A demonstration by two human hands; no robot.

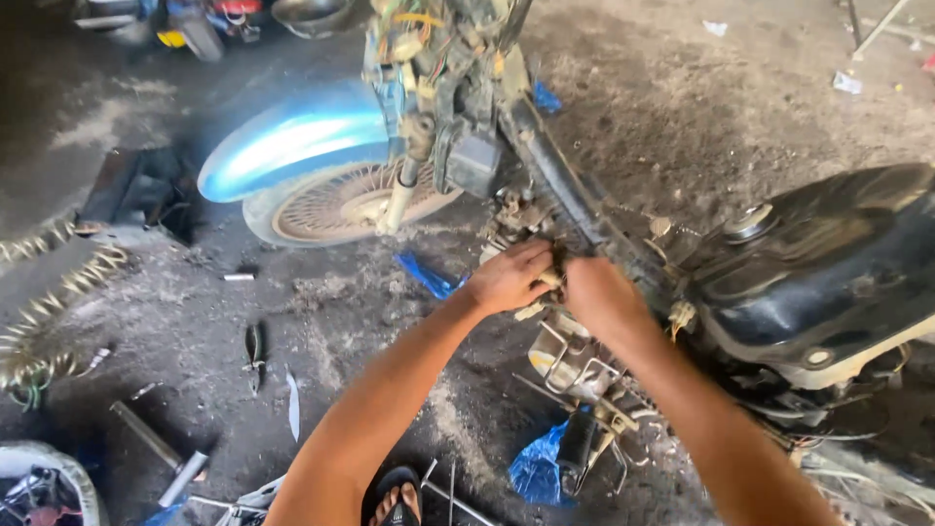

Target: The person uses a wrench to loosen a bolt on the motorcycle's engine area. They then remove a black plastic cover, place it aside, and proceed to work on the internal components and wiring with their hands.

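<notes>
While both hands are being pressed together against the engine area of a stripped, grimy motorcycle (pixel 584 224), a small dirty metal engine part (pixel 547 282) is being gripped between them, just below the black frame tube (pixel 560 180). The left hand (pixel 508 278) is being curled over this part from the left, its fingers (pixel 534 261) bent closely around it; the right hand (pixel 596 295) is being closed on it from the right, with its fingers hidden behind the knuckles, so how far they are wrapped cannot be told. The part itself is being shown only as a pale, dusty sliver between the hands, and its long axis cannot be judged.

The motorcycle is being seen from above with its long axis running from the glossy black fuel tank (pixel 828 263) at the right towards the spoked front wheel (pixel 341 205) and the shiny blue mudguard (pixel 292 141) at the upper left, the front end pointing away and to the left. Loose coloured wiring (pixel 419 34) is being exposed at the headstock. On the dusty concrete floor (pixel 341 312), a pair of dark pliers (pixel 255 353), a metal rod (pixel 156 443), a coiled spring hose (pixel 49 302) and scraps of blue plastic (pixel 429 278) are being left lying about, well apart from the hands. A foot in a black sandal (pixel 394 497) is being shown at the bottom edge.
</notes>
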